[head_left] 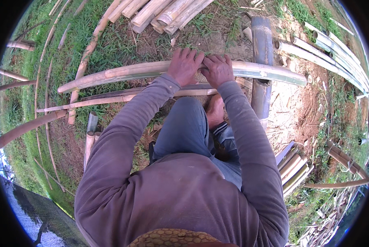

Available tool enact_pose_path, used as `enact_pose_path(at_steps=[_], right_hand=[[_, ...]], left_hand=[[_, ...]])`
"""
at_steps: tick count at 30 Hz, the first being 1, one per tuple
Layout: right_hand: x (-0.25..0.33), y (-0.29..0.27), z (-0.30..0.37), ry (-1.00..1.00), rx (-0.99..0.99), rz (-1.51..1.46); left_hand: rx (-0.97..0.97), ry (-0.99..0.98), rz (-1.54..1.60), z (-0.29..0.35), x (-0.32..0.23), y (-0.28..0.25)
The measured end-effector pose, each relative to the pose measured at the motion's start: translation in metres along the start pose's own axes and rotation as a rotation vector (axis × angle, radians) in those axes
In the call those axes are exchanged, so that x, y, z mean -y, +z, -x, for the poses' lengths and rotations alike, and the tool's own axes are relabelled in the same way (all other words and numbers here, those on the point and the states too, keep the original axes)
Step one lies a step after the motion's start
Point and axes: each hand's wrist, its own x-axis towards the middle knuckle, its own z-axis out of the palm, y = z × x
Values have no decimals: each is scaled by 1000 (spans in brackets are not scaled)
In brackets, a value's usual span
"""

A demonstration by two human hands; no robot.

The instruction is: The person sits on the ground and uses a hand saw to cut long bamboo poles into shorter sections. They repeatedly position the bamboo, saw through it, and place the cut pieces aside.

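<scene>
A long split bamboo pole (122, 73) was laid across a dark pipe (261, 49) above the grass (110, 45). It was gripped from above by the left hand (184, 66) and the right hand (218, 70), side by side.

Long pole (122, 74) lies crosswise in front of knees, both hands (184, 66) (218, 69) on it side by side. Thick pipe (261, 45) crosses under its right end. Pole stack (164, 12) behind, slats (293, 166) right.
</scene>
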Motion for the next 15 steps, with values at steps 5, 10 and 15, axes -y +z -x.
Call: enact_pose_path(at_steps=[5, 10, 15], right_hand=[[-14, -50, 76, 208, -244, -13], [-117, -128, 320, 924, -124, -17], [-127, -77, 609, 1708, 186, -48]], left_hand=[[134, -42, 45, -17, -5, 21], [129, -69, -2, -17, -8, 21], [85, 24, 0, -26, -5, 27]])
